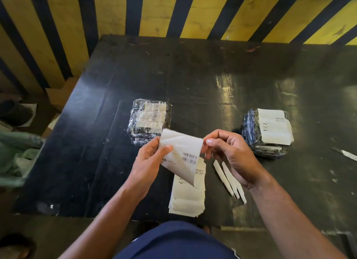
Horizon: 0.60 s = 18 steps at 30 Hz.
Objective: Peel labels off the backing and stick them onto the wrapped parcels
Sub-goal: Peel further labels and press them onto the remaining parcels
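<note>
Both hands hold one white barcode label sheet [183, 154] above the black table [92, 135]. My left hand [148, 158] grips its left edge, thumb on the face. My right hand [229, 152] pinches its upper right corner between thumb and fingers. Under the sheet lies a stack of more label sheets [186, 197]. One wrapped parcel [148, 119] in clear film, with labels on top, sits just beyond the left hand. A second wrapped parcel [267, 132], also labelled, sits to the right of my right hand.
Peeled backing strips [229, 179] lie right of the stack. A knife blade [345, 153] rests at the table's right edge. A yellow-and-black striped wall [173, 15] closes off the back and left. Cardboard and cloth [15, 152] lie on the floor at left.
</note>
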### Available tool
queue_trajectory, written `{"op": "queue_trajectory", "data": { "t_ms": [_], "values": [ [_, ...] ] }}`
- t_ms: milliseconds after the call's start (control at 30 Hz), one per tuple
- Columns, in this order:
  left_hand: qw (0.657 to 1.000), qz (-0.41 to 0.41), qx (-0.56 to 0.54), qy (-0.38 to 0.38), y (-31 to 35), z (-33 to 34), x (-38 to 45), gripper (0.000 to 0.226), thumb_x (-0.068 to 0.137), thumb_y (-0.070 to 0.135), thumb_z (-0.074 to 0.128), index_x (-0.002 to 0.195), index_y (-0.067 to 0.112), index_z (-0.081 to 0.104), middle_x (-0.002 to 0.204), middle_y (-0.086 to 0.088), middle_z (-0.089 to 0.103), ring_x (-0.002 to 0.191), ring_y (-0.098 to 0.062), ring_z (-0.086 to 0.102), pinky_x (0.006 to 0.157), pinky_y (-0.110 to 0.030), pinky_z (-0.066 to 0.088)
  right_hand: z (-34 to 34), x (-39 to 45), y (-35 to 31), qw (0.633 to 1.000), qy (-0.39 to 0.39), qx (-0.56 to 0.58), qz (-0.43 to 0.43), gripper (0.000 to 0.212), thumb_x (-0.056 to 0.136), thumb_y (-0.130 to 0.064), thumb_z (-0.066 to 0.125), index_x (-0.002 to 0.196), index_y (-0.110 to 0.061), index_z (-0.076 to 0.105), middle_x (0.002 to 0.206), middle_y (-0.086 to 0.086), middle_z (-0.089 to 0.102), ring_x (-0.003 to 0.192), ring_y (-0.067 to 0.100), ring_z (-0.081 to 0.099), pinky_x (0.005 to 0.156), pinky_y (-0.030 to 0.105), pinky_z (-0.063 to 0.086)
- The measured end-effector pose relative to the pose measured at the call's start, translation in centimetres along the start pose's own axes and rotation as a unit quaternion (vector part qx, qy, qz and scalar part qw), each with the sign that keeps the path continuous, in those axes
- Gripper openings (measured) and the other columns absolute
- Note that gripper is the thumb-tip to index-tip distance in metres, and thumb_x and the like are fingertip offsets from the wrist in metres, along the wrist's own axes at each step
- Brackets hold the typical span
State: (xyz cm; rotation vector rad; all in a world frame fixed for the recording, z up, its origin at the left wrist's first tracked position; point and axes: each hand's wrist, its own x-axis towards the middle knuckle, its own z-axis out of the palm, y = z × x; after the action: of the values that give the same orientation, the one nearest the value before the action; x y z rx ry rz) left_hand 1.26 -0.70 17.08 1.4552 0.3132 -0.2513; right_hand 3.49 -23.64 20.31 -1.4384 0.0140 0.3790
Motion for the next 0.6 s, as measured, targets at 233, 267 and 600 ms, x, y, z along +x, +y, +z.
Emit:
{"op": "queue_trajectory", "data": {
  "t_ms": [233,267,600],
  "values": [
    [1.000,-0.003,0.013,-0.001,0.23,-0.15,0.05,0.021,0.104,0.011,0.058,0.114,0.022,0.073,0.105,0.004,0.080,0.104,-0.013,0.074,0.106,-0.049,0.055,0.23,0.43,-0.51,1.000,-0.010,-0.018,-0.002,0.018,0.100,-0.001,0.061,0.085,-0.003,0.071,0.083,0.018,0.074,0.066,0.016,0.058,0.059,0.015,0.045],
    [1.000,-0.006,0.017,0.000,0.21,-0.21,0.09,0.020,0.104,0.011,0.058,0.114,0.022,0.072,0.106,0.004,0.080,0.105,-0.014,0.074,0.107,-0.050,0.055,0.28,0.43,-0.52,1.000,-0.009,-0.018,-0.002,0.017,0.099,-0.001,0.062,0.085,-0.003,0.071,0.083,0.018,0.074,0.066,0.015,0.058,0.059,0.014,0.045],
    [0.999,-0.020,0.018,-0.021,-0.22,-0.37,0.46,0.022,0.104,0.009,0.057,0.114,0.018,0.075,0.110,-0.006,0.079,0.106,-0.018,0.071,0.111,-0.055,0.050,0.46,0.55,-0.12,1.000,-0.007,-0.025,0.010,0.023,0.099,-0.001,0.061,0.078,-0.005,0.068,0.071,0.013,0.069,0.061,0.014,0.057,0.060,0.017,0.047]
  ]
}}
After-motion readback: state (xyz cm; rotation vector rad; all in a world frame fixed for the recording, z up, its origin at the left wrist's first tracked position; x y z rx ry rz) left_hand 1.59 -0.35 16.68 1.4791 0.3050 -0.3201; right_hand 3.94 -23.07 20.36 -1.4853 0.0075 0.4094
